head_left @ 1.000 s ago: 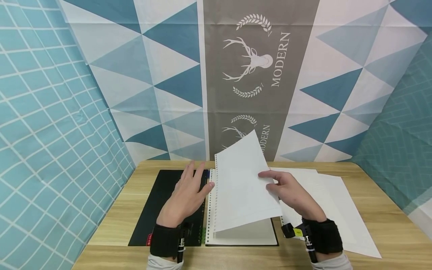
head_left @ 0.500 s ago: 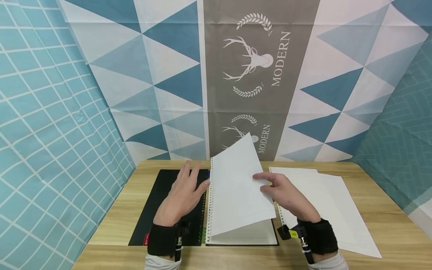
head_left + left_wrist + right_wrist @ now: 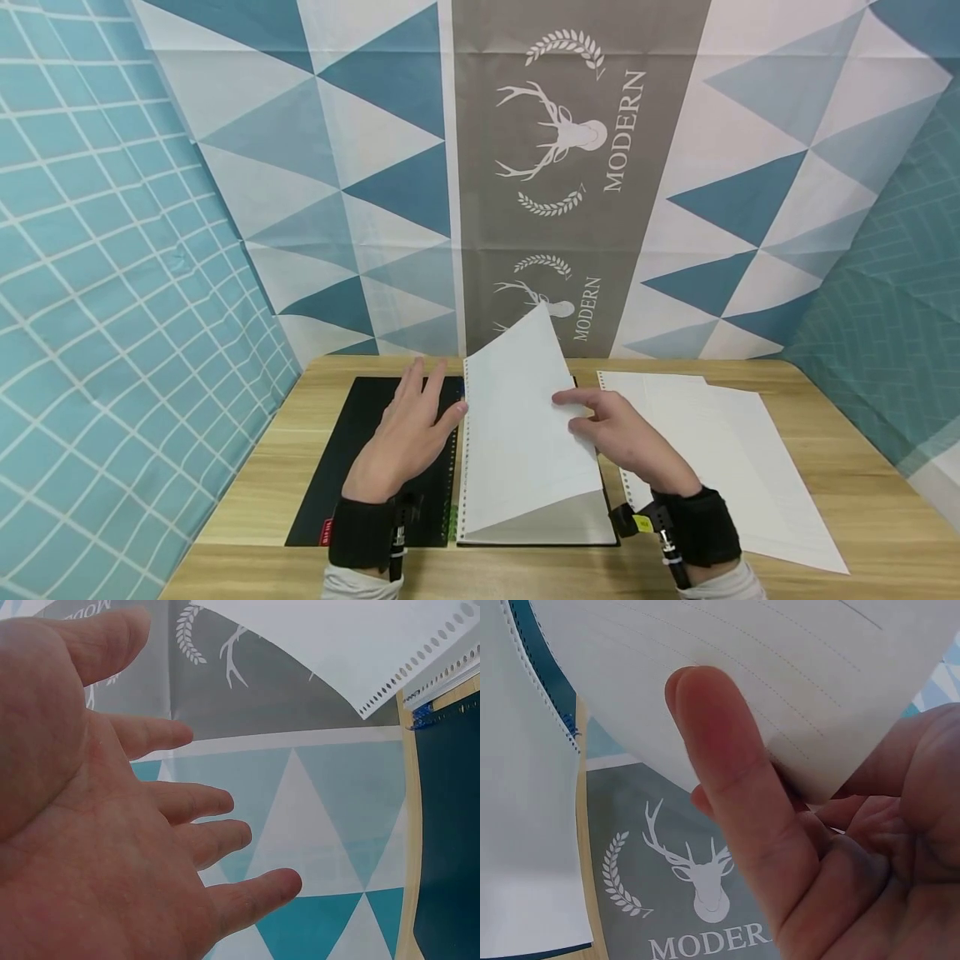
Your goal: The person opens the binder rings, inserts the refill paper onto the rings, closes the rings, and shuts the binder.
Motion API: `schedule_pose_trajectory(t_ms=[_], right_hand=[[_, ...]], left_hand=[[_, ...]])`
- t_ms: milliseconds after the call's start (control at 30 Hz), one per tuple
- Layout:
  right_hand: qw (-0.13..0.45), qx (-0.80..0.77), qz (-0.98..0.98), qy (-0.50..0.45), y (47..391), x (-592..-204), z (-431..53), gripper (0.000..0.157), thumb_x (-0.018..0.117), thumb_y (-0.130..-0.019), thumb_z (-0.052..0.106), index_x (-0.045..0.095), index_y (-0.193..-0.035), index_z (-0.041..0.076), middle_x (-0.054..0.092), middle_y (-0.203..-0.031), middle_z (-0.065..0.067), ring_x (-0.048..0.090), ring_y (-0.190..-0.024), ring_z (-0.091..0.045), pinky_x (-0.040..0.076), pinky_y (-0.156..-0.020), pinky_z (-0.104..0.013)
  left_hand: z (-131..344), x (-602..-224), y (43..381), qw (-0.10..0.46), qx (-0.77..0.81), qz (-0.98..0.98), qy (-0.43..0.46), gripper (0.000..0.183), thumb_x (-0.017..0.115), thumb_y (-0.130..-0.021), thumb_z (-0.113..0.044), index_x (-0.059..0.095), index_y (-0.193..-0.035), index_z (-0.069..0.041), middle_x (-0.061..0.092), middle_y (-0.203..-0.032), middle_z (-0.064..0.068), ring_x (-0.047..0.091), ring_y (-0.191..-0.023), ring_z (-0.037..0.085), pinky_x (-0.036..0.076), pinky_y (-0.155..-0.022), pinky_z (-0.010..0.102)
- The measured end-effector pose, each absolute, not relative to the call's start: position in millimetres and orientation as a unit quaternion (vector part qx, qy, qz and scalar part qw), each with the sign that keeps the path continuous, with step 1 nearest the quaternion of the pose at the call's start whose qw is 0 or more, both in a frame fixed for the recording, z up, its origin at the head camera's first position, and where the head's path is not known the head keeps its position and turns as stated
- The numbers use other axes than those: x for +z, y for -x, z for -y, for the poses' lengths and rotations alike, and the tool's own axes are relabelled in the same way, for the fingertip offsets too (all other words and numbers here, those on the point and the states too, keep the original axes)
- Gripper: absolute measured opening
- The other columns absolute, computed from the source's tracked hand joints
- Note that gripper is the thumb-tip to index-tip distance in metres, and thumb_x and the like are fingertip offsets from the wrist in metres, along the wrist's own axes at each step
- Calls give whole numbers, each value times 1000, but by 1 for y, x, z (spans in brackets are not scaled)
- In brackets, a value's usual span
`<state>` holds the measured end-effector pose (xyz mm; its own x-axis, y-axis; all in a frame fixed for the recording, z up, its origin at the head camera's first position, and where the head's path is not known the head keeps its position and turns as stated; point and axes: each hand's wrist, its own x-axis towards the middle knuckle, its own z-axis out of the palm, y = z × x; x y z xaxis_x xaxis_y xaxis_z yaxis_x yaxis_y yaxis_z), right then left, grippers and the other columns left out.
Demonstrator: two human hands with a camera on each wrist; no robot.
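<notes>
My right hand [image 3: 630, 433] pinches the right side of a white loose-leaf sheet [image 3: 517, 433], which has punched holes along its left edge. Dotted ruled lines show on the pinched sheet [image 3: 780, 682] in the right wrist view. The sheet tilts up over an opened black binder, its holed edge along the binder's spine and its far corner raised. Underneath lies a white page stack [image 3: 558, 529]. My left hand [image 3: 401, 442] hovers over the black cover [image 3: 337, 467] with fingers spread, thumb near the holed edge. The left palm [image 3: 97, 817] holds nothing in the left wrist view.
Several loose punched sheets [image 3: 757, 475] overlap to the right of the binder on the wooden table [image 3: 247, 500]. A small red label [image 3: 326, 532] marks the cover's near left corner. Patterned cloth [image 3: 390, 167] hangs behind the table and at its sides.
My right hand has moved left and slightly down with the sheet, bringing its holed edge over to the binder's spine. My left hand has shifted slightly left.
</notes>
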<state>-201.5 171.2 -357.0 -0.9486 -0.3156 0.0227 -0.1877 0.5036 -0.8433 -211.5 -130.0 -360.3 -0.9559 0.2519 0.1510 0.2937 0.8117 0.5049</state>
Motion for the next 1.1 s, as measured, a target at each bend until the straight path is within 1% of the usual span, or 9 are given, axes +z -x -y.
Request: schedule_pose_trajectory(t_ms=[67,133,167,233,500,600,767,900,1100], right_hand=[[59,-467,-869,153,202,-358,-169,41,56,-98,3,61,-139,4,53,-151,-18,62,-108,-32,48,-79,-32],[57,-461,-872,153,201,-359,-167,40,56,-98,3,61,-138,5,54,-150,-16,46,-142,-35,47,-98,-41],[59,-459,-873,153,201,-359,-166,40,56,-99,4,61,-138,5,54,-150,-16,43,-145,-35,44,-102,-43],[62,-458,-874,151,201,-360,-164,40,56,-98,3,61,-138,5,55,-149,-15,43,-145,-34,44,-102,-46],[49,-440,-882,165,202,-362,-161,40,57,-95,1,63,-135,2,57,-146,-19,53,-122,-29,44,-85,-35],[49,-435,-886,152,202,-362,-161,40,57,-95,0,64,-134,3,57,-146,-19,56,-117,-28,48,-83,-33],[47,-422,-894,144,202,-363,-161,40,57,-95,-1,65,-134,5,57,-146,-18,57,-128,-31,52,-94,-42],[50,-410,-898,151,202,-364,-163,42,56,-95,-1,64,-136,6,57,-147,-18,50,-139,-34,46,-107,-54],[63,-399,-902,156,204,-365,-165,44,55,-95,-2,62,-137,8,55,-148,-17,47,-142,-37,44,-108,-58]], left_hand=[[129,-361,212,37,-271,951,142,75,50,-106,-42,14,-165,-13,0,-172,19,2,-160,40,16,-121,69],[129,-361,212,35,-271,952,141,75,50,-106,-42,13,-165,-13,-1,-172,19,1,-160,40,16,-121,69],[129,-361,212,35,-271,952,140,75,51,-106,-42,14,-165,-13,-1,-172,19,1,-160,40,16,-122,69],[128,-361,212,34,-269,952,140,75,51,-106,-41,14,-165,-13,0,-172,19,2,-160,40,16,-121,69],[116,-367,213,27,-268,951,154,75,54,-105,-41,18,-164,-13,6,-171,21,7,-159,41,18,-122,68],[109,-370,215,22,-268,950,160,74,55,-104,-42,20,-164,-13,9,-171,21,7,-159,40,20,-122,67],[98,-376,216,9,-258,952,163,72,55,-104,-42,24,-163,-14,12,-170,21,11,-159,42,22,-121,66],[89,-380,215,-2,-248,953,173,72,55,-103,-44,26,-162,-15,12,-171,19,13,-159,41,24,-121,66],[81,-384,212,-20,-232,953,196,73,60,-101,-43,29,-161,-16,18,-170,19,18,-157,41,31,-118,66]])
